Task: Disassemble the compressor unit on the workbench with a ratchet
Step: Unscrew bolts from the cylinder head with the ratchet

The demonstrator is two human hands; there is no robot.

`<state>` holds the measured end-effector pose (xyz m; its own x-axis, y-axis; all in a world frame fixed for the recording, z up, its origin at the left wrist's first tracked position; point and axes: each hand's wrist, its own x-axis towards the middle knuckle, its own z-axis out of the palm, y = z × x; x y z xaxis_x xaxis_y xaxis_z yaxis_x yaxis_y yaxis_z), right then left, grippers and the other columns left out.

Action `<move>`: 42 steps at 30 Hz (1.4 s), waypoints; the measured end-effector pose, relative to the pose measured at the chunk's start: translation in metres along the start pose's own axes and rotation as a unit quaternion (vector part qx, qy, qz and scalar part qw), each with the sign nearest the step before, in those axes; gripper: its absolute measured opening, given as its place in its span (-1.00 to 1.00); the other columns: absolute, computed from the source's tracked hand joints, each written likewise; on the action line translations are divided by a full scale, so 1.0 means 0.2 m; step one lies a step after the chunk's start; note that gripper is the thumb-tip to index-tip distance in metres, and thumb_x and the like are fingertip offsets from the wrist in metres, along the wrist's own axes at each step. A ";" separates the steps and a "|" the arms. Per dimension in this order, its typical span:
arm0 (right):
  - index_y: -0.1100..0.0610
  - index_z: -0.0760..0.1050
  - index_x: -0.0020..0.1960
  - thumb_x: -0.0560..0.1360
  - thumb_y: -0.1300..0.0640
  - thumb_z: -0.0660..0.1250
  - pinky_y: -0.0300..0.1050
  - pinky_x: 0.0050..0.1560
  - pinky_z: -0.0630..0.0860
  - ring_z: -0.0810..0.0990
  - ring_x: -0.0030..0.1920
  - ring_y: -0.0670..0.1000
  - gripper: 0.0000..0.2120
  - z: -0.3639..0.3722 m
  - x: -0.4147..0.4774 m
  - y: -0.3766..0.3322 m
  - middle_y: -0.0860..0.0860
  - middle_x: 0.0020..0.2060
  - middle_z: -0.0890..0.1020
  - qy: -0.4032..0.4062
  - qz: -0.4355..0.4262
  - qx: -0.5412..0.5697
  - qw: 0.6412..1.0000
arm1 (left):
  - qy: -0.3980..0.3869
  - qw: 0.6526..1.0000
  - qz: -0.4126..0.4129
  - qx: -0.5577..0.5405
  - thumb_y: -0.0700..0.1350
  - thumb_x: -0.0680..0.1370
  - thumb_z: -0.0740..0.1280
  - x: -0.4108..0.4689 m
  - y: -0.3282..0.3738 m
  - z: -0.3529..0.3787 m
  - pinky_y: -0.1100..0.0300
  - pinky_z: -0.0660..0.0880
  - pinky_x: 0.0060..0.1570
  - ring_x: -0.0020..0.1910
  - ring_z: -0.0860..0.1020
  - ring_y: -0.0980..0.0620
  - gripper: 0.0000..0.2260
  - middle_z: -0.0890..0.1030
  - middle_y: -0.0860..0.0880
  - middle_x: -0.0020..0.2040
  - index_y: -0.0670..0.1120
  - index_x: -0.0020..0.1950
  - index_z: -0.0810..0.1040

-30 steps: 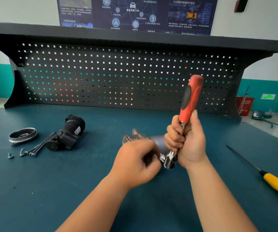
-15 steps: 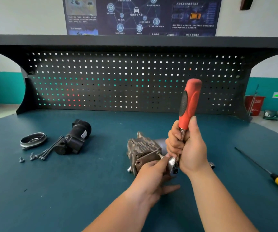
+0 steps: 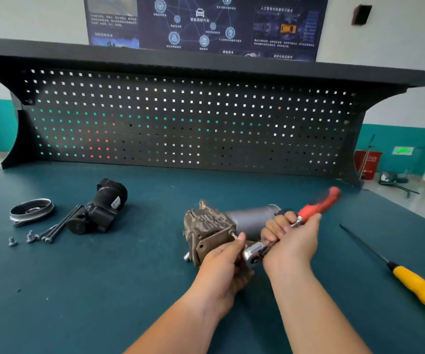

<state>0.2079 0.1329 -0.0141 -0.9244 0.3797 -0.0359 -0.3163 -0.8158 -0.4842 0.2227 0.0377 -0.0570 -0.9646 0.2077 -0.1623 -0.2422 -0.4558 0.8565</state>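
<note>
The compressor unit, a brown cast head joined to a grey cylinder, lies on its side at the middle of the workbench. My right hand grips the shaft of the ratchet, whose red handle slants up to the right and looks blurred. Its chrome head sits at the near face of the compressor. My left hand holds the near end of the compressor beside the ratchet head, thumb against the casting. The fastener under the head is hidden.
A black removed part, long bolts, small screws and a metal pulley ring lie at the left. A yellow-handled screwdriver lies at the right. The black pegboard closes the back.
The ratchet handle has swung from nearly upright down to the right. My left hand has come off the top of the compressor and now holds its near end.
</note>
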 end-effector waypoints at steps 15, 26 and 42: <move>0.01 0.38 -0.35 0.36 -0.37 0.27 -0.41 -0.50 0.18 0.24 -0.56 -0.22 -0.55 0.11 -0.16 0.07 -0.14 -0.59 0.34 -0.423 -0.150 -0.408 0.795 | -0.050 0.997 0.037 0.047 -0.22 0.54 0.27 0.02 -0.01 -0.05 0.31 0.36 -0.45 -0.48 0.41 0.12 -0.69 0.48 -0.02 -0.45 -0.07 -0.41 0.55; 0.04 0.19 -0.41 0.59 -0.25 -0.04 -0.34 -0.62 0.05 0.11 -0.64 -0.11 -0.48 0.07 -0.03 0.02 -0.12 -0.61 0.16 -0.081 -0.068 -0.130 0.986 | -0.040 0.999 0.001 0.030 -0.04 0.54 0.32 0.01 0.00 -0.06 0.33 0.32 -0.53 -0.31 0.61 0.03 -0.80 0.50 0.05 -0.40 -0.02 -0.28 0.54; 0.06 0.17 -0.39 0.58 -0.26 -0.01 -0.35 -0.62 0.06 0.12 -0.65 -0.12 -0.49 0.07 -0.04 0.00 -0.12 -0.63 0.17 -0.062 -0.066 -0.121 0.989 | -0.033 0.999 0.014 0.041 -0.04 0.55 0.29 0.01 0.02 -0.05 0.39 0.22 -0.63 -0.50 0.59 0.08 -0.73 0.57 0.02 -0.40 -0.04 -0.34 0.58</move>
<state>0.2131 0.1237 -0.0023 -0.9025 0.4070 0.1408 -0.3888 -0.6296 -0.6726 0.2186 0.0275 -0.0599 -0.9612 0.2542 -0.1074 -0.2037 -0.3908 0.8977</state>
